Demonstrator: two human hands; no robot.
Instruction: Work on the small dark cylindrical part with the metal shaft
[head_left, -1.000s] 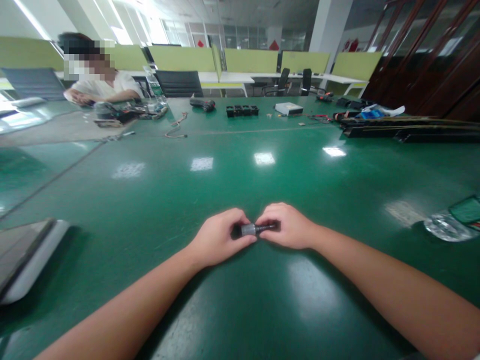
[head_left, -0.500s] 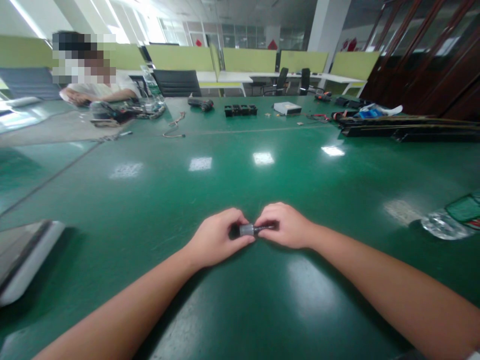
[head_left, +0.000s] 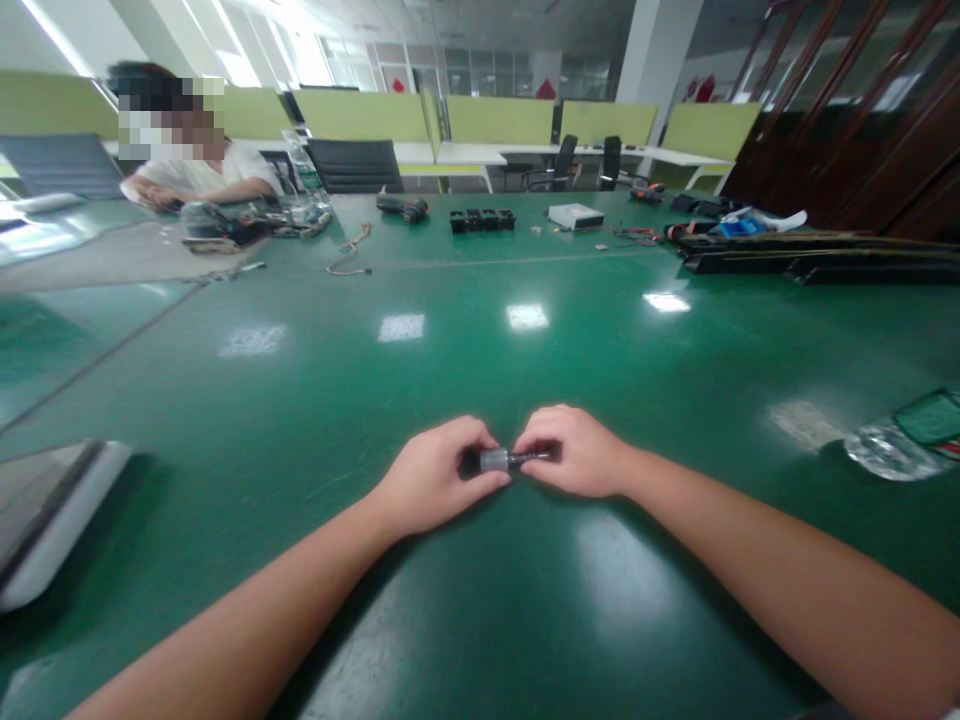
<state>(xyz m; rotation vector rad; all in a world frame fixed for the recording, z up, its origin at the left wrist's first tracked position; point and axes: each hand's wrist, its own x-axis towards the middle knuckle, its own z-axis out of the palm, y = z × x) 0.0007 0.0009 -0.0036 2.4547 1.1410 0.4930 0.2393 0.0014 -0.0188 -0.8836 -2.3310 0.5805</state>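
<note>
Just below the frame's centre, the left hand [head_left: 431,475] grips a small grey part [head_left: 494,460] and the right hand [head_left: 581,450] closes around its thin dark end. The step seems a two-handed hold; moving calls for steady fingers. At right, a bottle's [head_left: 889,453] green label [head_left: 932,416] is unreadable.

We count: one left hand [head_left: 491,461] and one right hand [head_left: 523,456], ours | one grey cylinder [head_left: 494,460] | one thin dark shaft [head_left: 519,460] | two clear bottles [head_left: 892,450] | one pale box [head_left: 575,217] | one black sectioned block [head_left: 482,221] | at least four chairs [head_left: 356,166] | one other person [head_left: 236,172] | one pillar [head_left: 654,70] | one white-edged slab [head_left: 49,520] | heaped parts [head_left: 247,225], too blurred for us to number
</note>
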